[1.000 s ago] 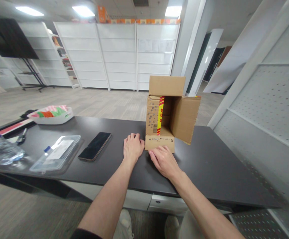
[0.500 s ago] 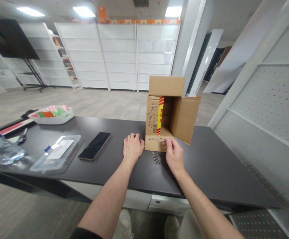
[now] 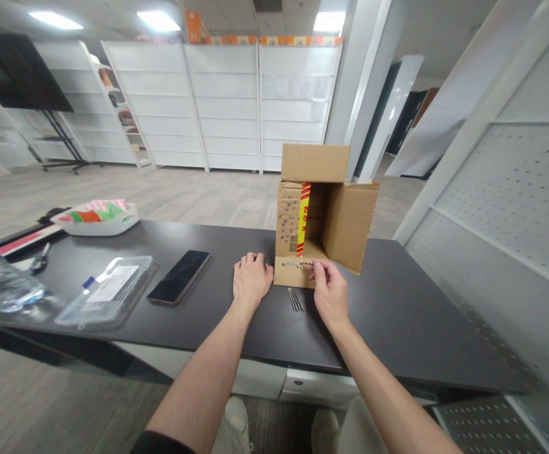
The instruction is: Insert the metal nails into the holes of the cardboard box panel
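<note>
A cardboard box (image 3: 349, 221) stands on its side on the dark table, its open front facing me. Grey round nail heads dot its left flap (image 3: 284, 249). The lower flap (image 3: 284, 277) has a row of small holes, with heads in the leftmost ones. My right hand (image 3: 330, 291) pinches a thin metal nail (image 3: 306, 263) between thumb and fingers, its tip at this row. Flat on the table lies my left hand (image 3: 252, 280), holding nothing, close to the box's left side. Several loose nails (image 3: 295, 299) lie before the flap.
To the left are a black phone (image 3: 178, 277), a clear plastic case (image 3: 106, 287), a water bottle (image 3: 4, 284) and a white basket (image 3: 95, 227) with colourful contents. A white pegboard panel (image 3: 515, 189) rises at the right.
My right hand has tilted the nail slightly, bringing its tip up to the row of holes. My left hand stays where it was.
</note>
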Demonstrator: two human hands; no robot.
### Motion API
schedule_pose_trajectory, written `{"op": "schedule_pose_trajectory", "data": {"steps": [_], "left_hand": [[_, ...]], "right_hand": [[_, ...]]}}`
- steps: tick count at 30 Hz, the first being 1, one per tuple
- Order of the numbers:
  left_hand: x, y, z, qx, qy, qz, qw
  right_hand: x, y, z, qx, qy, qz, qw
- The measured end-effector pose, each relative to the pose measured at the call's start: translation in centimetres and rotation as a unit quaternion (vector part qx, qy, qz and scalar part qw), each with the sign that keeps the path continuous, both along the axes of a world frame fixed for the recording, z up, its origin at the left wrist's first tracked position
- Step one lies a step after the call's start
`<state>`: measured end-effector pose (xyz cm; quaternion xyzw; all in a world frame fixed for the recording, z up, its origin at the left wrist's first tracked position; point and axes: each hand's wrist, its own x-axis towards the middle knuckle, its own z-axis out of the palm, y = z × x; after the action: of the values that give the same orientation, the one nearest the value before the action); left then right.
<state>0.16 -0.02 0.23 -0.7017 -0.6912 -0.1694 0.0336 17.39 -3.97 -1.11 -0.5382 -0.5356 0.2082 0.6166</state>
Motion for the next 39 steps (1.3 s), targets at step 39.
{"op": "schedule_pose_trajectory", "data": {"steps": [39], "left_hand": [[-0.07,0.19,-0.41,0.019,0.0,0.0,1.0]], "right_hand": [[-0.43,0.73,-0.05,0.115,-0.322,-0.029,0.939]]}}
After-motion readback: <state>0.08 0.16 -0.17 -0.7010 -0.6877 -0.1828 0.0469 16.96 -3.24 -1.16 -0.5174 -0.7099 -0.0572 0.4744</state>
